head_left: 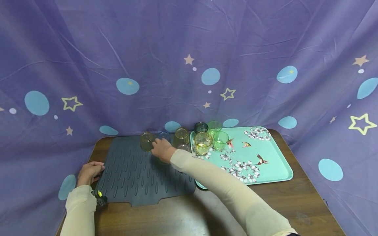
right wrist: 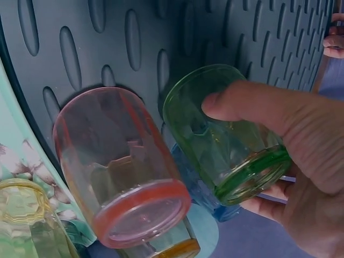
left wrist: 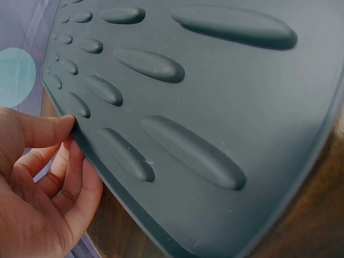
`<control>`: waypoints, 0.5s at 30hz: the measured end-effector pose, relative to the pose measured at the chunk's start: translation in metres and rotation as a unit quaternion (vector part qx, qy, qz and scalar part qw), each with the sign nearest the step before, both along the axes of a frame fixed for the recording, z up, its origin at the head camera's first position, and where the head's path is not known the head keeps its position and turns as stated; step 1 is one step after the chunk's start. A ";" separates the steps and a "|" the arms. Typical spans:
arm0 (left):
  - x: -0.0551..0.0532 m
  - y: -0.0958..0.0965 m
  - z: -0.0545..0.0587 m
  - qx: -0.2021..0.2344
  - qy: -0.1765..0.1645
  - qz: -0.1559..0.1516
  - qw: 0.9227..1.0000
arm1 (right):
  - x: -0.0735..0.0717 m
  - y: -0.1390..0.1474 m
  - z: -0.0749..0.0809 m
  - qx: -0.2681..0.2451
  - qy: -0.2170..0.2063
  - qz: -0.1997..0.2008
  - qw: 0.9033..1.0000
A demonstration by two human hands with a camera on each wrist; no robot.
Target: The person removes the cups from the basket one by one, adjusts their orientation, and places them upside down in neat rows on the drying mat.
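Observation:
In the right wrist view my right hand (head_left: 161,150) grips a green glass (right wrist: 207,134) that stands bottom-up over the dark drying mat (head_left: 130,178), thumb on one side and fingers behind it. Beside that glass a pink glass (right wrist: 121,161) is upside down on the mat. A blue glass (head_left: 164,134) and two amber glasses, one at the left (head_left: 146,142) and one at the right (head_left: 180,136), are inverted towards the back. At the mat's left edge my left hand (head_left: 88,173) pinches the rim between thumb and fingers, as the left wrist view shows.
A mint tray (head_left: 271,164) with flowers and birds lies right of the mat. On its left part stand a yellow glass (head_left: 202,143), two green glasses (head_left: 220,141) and a dark glass (head_left: 201,127). A purple curtain (head_left: 165,59) hangs behind the wooden table (head_left: 141,219).

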State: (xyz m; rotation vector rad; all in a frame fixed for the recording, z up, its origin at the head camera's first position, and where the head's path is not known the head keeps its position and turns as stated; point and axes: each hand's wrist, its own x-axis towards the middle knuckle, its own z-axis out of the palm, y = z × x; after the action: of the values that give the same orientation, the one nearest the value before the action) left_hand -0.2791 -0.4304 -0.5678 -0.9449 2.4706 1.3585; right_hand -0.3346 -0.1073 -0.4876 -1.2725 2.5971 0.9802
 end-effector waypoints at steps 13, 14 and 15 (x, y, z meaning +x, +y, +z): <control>0.000 0.001 0.000 0.001 0.000 0.005 1.000 | 0.000 -0.003 -0.011 -0.008 0.011 -0.011 1.000; 0.000 0.002 0.000 0.002 0.000 0.005 1.000 | 0.000 -0.004 -0.012 -0.008 0.012 -0.011 1.000; 0.000 0.002 0.000 0.002 0.000 0.006 1.000 | 0.000 -0.004 -0.013 -0.007 0.014 -0.012 1.000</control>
State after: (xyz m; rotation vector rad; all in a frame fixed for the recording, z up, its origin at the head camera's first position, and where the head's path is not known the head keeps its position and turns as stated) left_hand -0.2790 -0.4286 -0.5677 -0.9599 2.4669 1.3663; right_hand -0.3347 -0.1116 -0.5003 -1.2371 2.6378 0.9844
